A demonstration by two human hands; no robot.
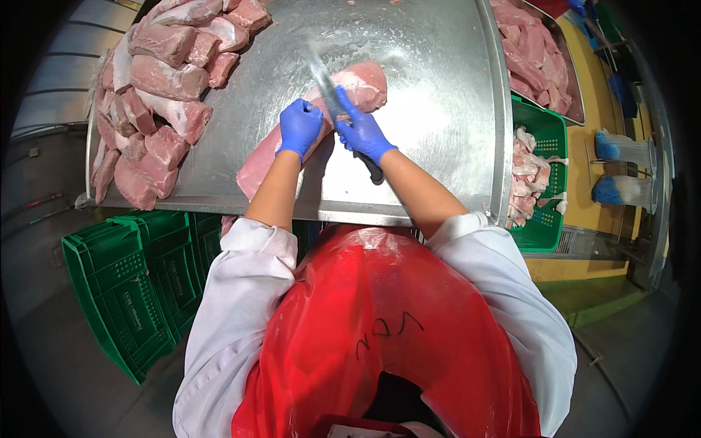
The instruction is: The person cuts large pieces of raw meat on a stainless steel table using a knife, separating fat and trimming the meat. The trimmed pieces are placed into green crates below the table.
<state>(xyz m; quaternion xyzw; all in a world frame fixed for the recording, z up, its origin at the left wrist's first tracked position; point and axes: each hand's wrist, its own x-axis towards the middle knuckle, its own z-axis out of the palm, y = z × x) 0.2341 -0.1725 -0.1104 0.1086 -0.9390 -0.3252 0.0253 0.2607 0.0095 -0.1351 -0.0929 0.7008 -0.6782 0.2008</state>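
Note:
A long, pale pink piece of boneless meat (366, 82), which looks like a loin, lies slantwise on the steel table (431, 95). My right hand (365, 137), in a blue glove, grips a knife (322, 79) by its black handle. Its blade points away and to the left, over the meat, and is smeared by motion. Also gloved in blue, my left hand (299, 128) is closed against the middle of the loin, left of the blade. What its fingers pinch, if anything, is hidden. Both forearms cover part of the meat's near end.
Cut meat pieces (164, 80) are heaped along the table's left side. At the right stand a metal tray (577, 102) of meat and a green crate (551, 131) with pale trimmings. Green crates (139, 270) sit below the table's near left edge.

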